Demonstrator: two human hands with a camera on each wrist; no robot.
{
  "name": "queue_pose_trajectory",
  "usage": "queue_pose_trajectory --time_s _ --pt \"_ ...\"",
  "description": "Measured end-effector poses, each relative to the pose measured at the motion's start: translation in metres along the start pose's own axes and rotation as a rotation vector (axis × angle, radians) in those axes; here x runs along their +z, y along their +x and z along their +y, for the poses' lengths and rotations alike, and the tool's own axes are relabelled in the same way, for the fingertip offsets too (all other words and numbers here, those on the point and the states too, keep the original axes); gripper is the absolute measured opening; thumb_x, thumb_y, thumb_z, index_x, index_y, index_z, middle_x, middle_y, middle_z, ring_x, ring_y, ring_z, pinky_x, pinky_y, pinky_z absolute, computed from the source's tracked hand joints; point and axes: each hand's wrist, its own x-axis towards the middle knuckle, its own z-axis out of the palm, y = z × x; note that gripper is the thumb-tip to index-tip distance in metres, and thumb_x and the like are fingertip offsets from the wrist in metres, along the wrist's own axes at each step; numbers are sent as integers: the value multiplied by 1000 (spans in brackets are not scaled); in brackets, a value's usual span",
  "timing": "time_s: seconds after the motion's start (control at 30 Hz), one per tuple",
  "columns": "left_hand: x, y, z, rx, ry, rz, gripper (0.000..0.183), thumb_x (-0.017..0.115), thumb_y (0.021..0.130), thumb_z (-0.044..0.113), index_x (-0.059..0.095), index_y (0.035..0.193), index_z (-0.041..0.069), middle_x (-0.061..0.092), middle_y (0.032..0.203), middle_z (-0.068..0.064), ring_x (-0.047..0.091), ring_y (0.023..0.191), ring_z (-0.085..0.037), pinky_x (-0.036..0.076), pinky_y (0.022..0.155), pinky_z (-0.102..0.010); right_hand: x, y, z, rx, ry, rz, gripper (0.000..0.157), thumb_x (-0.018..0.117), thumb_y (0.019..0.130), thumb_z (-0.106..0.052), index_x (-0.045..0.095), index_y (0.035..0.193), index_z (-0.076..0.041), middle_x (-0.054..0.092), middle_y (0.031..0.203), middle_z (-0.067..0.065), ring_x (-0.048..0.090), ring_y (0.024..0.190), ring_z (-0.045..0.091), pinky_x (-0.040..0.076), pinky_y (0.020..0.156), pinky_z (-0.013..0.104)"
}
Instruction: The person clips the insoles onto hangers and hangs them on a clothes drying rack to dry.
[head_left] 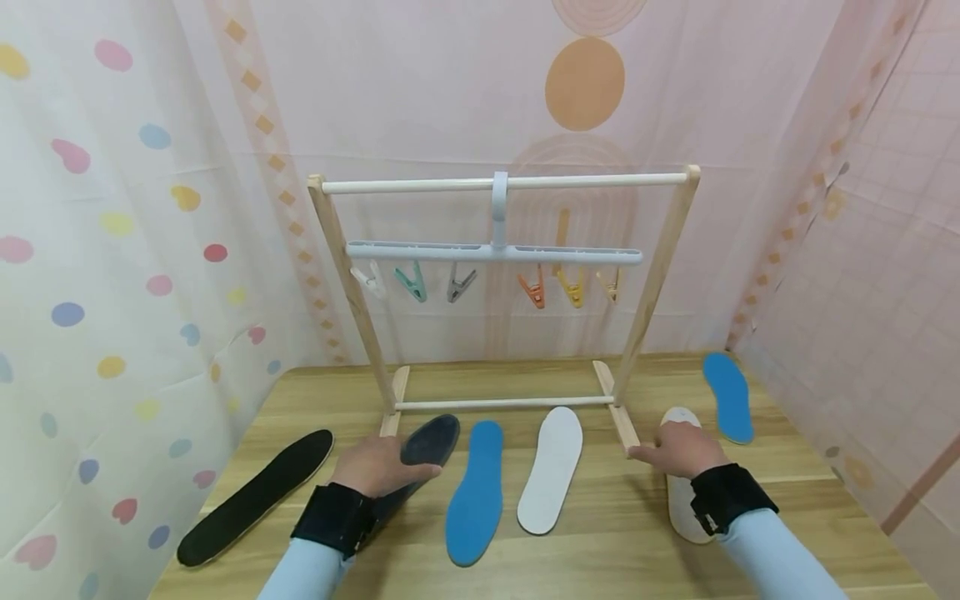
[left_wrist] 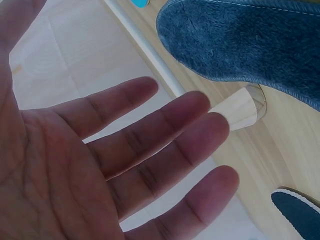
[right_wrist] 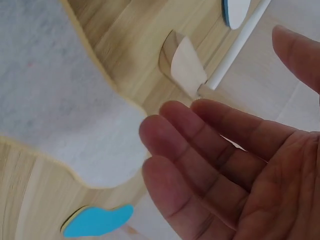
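Note:
My left hand [head_left: 377, 468] hovers over a dark blue fuzzy insole [head_left: 433, 442], partly covering it. The left wrist view shows its fingers spread and nearly straight, with the insole [left_wrist: 240, 40] beyond them. On the right, my other hand [head_left: 686, 452] overlaps a whitish insole [head_left: 684, 504] in the head view. Its fingers are relaxed and hold nothing, and the insole [right_wrist: 65, 100] shows past the fingertips in the right wrist view. Between the hands lie a blue insole [head_left: 476, 496] and a white insole [head_left: 551, 471].
A wooden rack [head_left: 667, 242] stands at the back, its foot near my right thumb. From its top bar hangs a pale hanger [head_left: 435, 252] with several coloured clips [head_left: 534, 287]. A black insole [head_left: 258, 496] lies far left, a small blue insole [head_left: 729, 398] far right.

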Motion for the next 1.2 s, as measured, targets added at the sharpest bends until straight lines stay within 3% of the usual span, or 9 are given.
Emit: queue_pose_trajectory --time_s 0.1,0.37,0.67,0.9,1.2 --pt "1 0 -1 4 15 0 67 58 67 70 65 93 8 58 70 -2 51 61 -17 40 51 -35 -3 -3 3 21 -4 -8 49 61 81 -48 43 51 -13 30 49 -4 33 43 12 28 43 26" --pt "4 -2 2 5 36 -15 58 59 67 69 61 70 11 51 57 0 48 52 -16 36 45 -33 -7 -4 17 79 7 -49 44 60 81 -48 51 67 -7 38 58 1 39 49 16 29 48 28" --pt "6 -6 2 19 23 -2 54 59 67 69 57 62 15 50 55 3 47 50 -14 34 45 -32 -11 7 43 143 -14 -96 62 60 78 -53 58 92 7 53 74 7 48 61 20 37 55 33" --pt "6 -8 2 19 6 13 52 61 67 67 56 63 15 49 54 3 46 49 -14 33 44 -31 -16 14 59 159 -62 -105 66 61 79 -50 59 105 11 61 95 23 58 78 31 44 68 44" --pt "9 -8 3 7 34 14 56 61 65 68 58 67 13 50 57 1 46 50 -15 34 44 -32 -12 15 70 200 -81 -107 54 61 80 -47 63 89 6 60 75 11 54 64 23 44 61 41"
